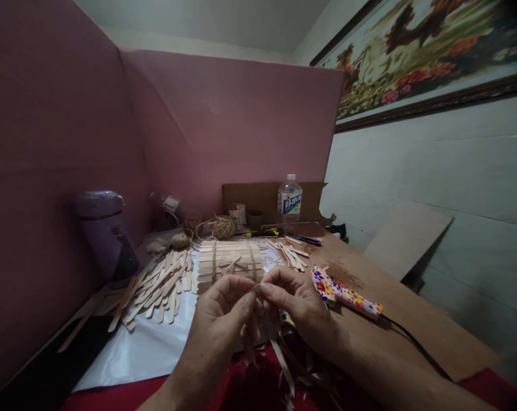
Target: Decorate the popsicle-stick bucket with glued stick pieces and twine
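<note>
My left hand (228,311) and my right hand (299,305) meet in front of me, fingertips almost touching. Both pinch a thin, short tan strip (257,288) between thumb and forefinger; its exact kind is too small to make out. Just behind them sits a bundle-like piece of craft sticks (230,254), rounded on top, with two bands of twine and a small crossed-stick decoration. Below my right hand, partly covered, are the gold handles of what look like scissors (287,324). A pale wood strip (284,365) hangs beneath, over red cloth with scattered shavings.
Many loose craft sticks (161,288) lie on the left, with a smaller pile (290,254) at the back. A flowered glue gun (346,294) with its cord lies right. Behind are a twine ball (223,227), a yellow-black cutter (264,233), a bottle (289,202) and a purple flask (108,234).
</note>
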`<state>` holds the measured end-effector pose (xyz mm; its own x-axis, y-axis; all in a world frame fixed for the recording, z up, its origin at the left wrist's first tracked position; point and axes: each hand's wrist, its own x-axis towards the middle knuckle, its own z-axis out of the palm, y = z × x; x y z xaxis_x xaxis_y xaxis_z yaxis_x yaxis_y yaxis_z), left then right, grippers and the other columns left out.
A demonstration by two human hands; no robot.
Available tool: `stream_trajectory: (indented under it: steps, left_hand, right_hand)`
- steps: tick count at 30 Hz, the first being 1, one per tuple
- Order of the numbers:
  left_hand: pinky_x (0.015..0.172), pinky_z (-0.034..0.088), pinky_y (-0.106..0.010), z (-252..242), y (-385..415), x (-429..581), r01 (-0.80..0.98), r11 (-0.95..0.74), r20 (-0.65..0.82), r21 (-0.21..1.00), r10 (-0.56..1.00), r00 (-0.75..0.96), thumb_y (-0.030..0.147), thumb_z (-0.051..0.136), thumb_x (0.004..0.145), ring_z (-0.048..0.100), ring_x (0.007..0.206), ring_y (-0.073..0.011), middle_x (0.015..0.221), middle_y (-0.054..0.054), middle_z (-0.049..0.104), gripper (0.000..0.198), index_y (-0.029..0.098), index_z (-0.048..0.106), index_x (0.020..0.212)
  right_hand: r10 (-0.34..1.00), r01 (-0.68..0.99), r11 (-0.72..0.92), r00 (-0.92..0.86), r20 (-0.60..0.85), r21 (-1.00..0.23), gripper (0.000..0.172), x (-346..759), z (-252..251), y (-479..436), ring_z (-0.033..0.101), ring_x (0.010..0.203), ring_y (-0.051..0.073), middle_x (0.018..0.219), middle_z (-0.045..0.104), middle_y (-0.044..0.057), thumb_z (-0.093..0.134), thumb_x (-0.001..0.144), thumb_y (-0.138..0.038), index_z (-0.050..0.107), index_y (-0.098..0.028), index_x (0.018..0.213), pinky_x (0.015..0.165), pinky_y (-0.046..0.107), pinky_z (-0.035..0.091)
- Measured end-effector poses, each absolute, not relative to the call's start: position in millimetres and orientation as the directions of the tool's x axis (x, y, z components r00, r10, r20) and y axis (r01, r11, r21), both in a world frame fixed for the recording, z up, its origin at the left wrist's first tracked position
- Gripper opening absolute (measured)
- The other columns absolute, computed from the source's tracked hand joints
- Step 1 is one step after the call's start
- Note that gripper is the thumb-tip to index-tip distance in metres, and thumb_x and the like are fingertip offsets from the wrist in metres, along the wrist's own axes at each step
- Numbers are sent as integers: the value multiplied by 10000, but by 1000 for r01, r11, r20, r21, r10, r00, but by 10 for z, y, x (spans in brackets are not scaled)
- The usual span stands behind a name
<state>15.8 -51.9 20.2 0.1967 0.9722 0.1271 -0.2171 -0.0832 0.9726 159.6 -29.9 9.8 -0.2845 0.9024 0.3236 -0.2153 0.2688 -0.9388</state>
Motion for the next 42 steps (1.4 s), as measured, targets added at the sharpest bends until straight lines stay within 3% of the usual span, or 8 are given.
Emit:
stream_trajectory:
  steps: [9,21,34,38,42]
  left_hand:
    - [311,441,-176,180,-477,146,-322,26,56,946,969,241,265,721,672,554,381,-93,640,-29,670,234,125,561,770]
    - [270,426,-186,193,-459,166,-361,48,41,931,972,233,295,756,627,527,344,-96,583,-39,662,278,110,566,708]
    - [265,419,-179,157,-454,130,-314,19,58,949,971,233,319,692,699,522,335,-95,545,-14,628,236,119,571,669]
    - [267,411,-166,183,-460,124,-356,64,32,932,966,257,318,696,698,505,329,-78,554,-15,622,233,114,589,657]
    - [262,404,-166,208,-471,124,-399,78,28,914,967,252,308,719,671,496,320,-71,581,-13,627,226,115,602,665]
  right_hand:
    - [907,-250,221,-304,293,-943,237,1581,42,-284,469,435,62,575,562,-40,638,778,-368,548,-156,722,426,180,382]
    - [894,-209,276,-302,330,-938,241,1587,54,-297,491,476,62,588,575,-28,621,798,-363,547,-148,719,460,175,390]
    - [891,-184,256,-336,306,-949,241,1581,60,-304,474,430,64,586,583,-19,622,792,-363,555,-147,710,412,180,380]
    - [889,-151,343,-266,373,-927,223,1579,47,-316,505,508,68,610,587,-13,582,836,-336,576,-143,725,488,180,410]
    - [850,-102,480,-194,491,-871,132,1587,-6,-370,577,661,98,725,626,-2,559,866,-296,611,-182,905,612,207,460]
